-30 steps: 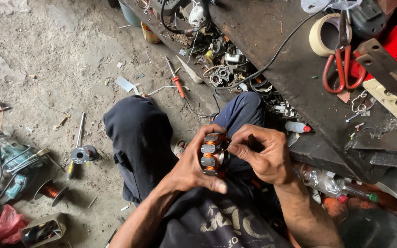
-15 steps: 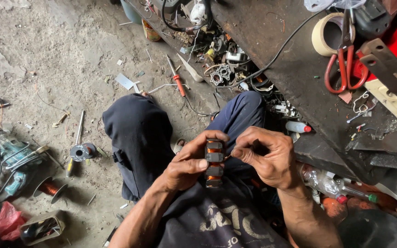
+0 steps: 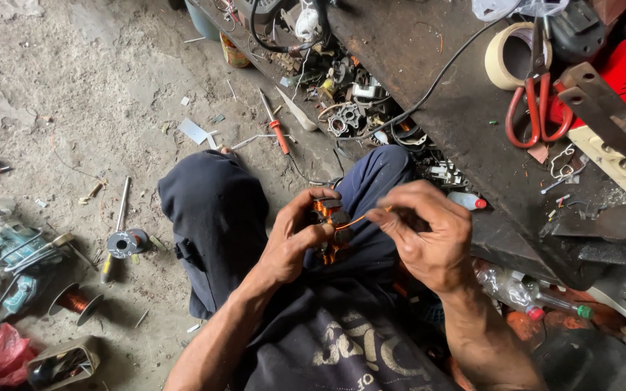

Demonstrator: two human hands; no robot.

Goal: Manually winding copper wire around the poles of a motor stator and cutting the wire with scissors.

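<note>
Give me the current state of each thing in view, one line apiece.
Left hand: gripping the coil part.
Right hand: pinching the copper wire.
Coil part: held over the lap, partly hidden by fingers.
Copper wire: stretched between part and right hand.
Scissors: lying on the bench, blades shut.
Tape roll: flat on the bench.
Wire spool: on the floor.

- You hold the stator (image 3: 330, 230), a small dark metal core with copper windings, upright over your lap.
- The copper wire (image 3: 368, 216), thin and orange, runs taut from it to the right.
</note>
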